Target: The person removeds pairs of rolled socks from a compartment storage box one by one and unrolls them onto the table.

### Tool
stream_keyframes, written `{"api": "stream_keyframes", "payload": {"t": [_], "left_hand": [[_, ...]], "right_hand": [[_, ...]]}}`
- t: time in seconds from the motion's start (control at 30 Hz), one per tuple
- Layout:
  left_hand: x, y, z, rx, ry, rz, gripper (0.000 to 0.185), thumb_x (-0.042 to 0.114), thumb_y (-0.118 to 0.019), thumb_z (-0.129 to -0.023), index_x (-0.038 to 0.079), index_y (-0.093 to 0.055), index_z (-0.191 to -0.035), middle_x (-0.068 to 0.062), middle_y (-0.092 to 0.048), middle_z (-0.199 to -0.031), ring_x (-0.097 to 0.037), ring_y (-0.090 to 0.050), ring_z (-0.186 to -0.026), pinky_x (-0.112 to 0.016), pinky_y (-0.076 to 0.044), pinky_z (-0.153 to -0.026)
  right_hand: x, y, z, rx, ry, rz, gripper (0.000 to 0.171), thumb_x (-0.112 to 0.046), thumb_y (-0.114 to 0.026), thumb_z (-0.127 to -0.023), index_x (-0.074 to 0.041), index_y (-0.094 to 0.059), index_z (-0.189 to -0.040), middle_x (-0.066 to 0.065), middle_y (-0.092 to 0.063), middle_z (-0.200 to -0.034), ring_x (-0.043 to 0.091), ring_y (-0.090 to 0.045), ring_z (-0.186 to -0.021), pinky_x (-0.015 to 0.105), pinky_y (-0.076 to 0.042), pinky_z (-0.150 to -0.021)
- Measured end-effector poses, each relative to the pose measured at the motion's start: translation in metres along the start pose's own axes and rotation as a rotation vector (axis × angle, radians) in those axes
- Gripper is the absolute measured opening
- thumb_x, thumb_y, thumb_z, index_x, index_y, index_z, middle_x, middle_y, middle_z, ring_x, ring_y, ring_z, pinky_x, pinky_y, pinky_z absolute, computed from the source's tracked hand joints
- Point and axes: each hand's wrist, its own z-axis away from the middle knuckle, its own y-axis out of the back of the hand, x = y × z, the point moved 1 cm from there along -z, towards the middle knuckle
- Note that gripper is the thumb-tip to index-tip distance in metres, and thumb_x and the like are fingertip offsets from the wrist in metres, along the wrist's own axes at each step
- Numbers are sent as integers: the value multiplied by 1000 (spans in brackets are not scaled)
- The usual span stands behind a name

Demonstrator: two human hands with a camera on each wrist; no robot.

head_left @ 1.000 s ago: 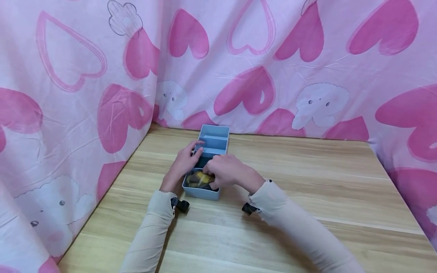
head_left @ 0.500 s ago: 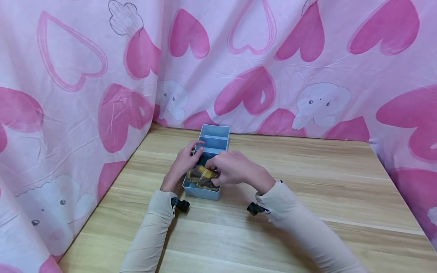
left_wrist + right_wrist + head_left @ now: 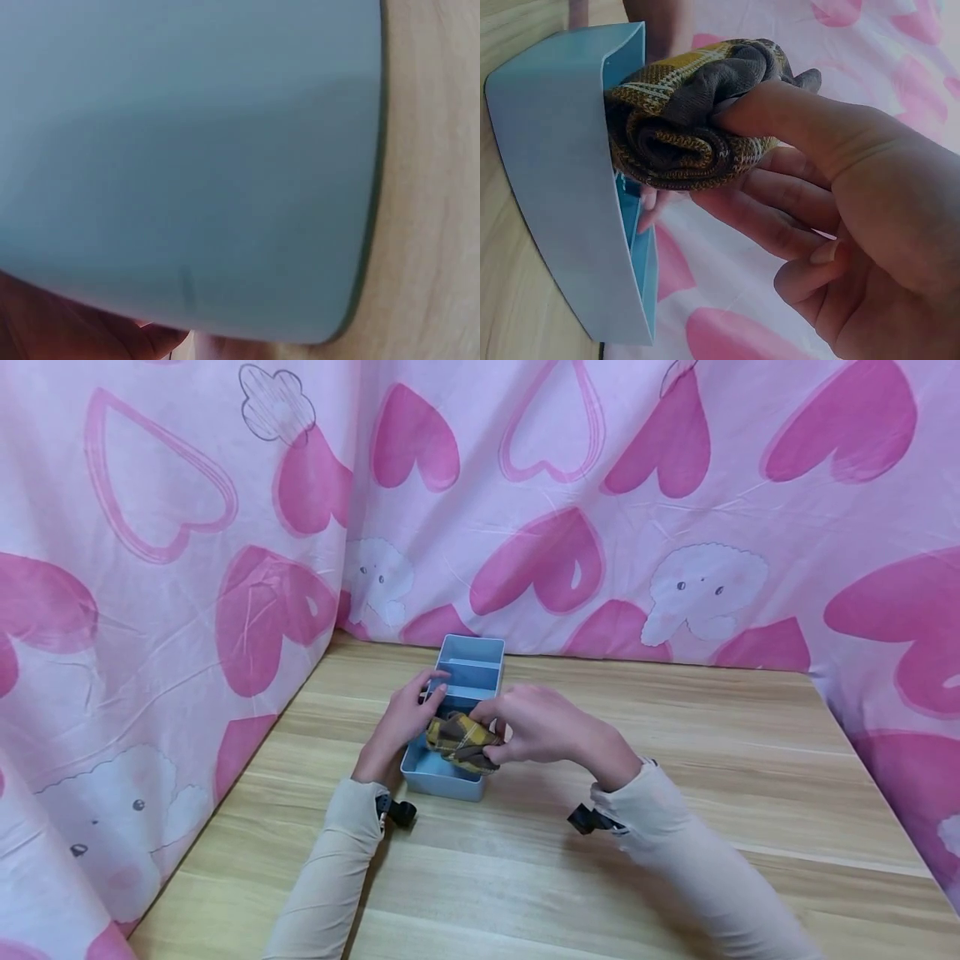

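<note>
My right hand [image 3: 540,727] pinches a rolled pair of yellow and brown plaid socks [image 3: 686,120] between thumb and fingers. The socks overlap the box's near end in the head view; one end of the roll faces the right wrist camera. A long light-blue box [image 3: 442,785] with divided compartments stands lengthwise on the table. My left hand [image 3: 405,718] rests at its left long side, with index finger and thumb reaching over the rim. In the left wrist view, the box's wall [image 3: 195,187] fills most of the picture and hides much of that hand.
The box stands on a wood-grain table [image 3: 675,777], its far end near a pink curtain [image 3: 562,510] with hearts. More curtain hangs along the left and right sides. In the nearest compartment, light-blue floor shows beside the socks.
The right hand has drawn the socks up from the nearest compartment and shifted to the right, uncovering the compartment's floor. The left hand has stayed in place at the box.
</note>
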Motion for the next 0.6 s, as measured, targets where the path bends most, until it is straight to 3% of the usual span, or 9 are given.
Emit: {"api": "stream_keyframes", "payload": {"t": [0.33,0.6], "left_hand": [[2,-2,4,0,20,28,42,46,-50,-114,32,-54,-154,-10,-46,-169,-40,-49,-150,-69,-43,-120],[3,-3,6,6,43,35,44,48,-49,-114,34,-52,-156,-7,-43,-171,-39,-45,-154,-71,-41,-121]], "right_hand": [[27,8,37,41,-50,-44,34,-23,-85,-91,-25,-79,-124,-14,-79,-101,6,-71,-90,27,-57,-74],[60,-6,71,56,-144,-15,37,-17,-84,-88,-24,-80,-125,-14,-78,-103,6,-69,-90,32,-57,-79]]}}
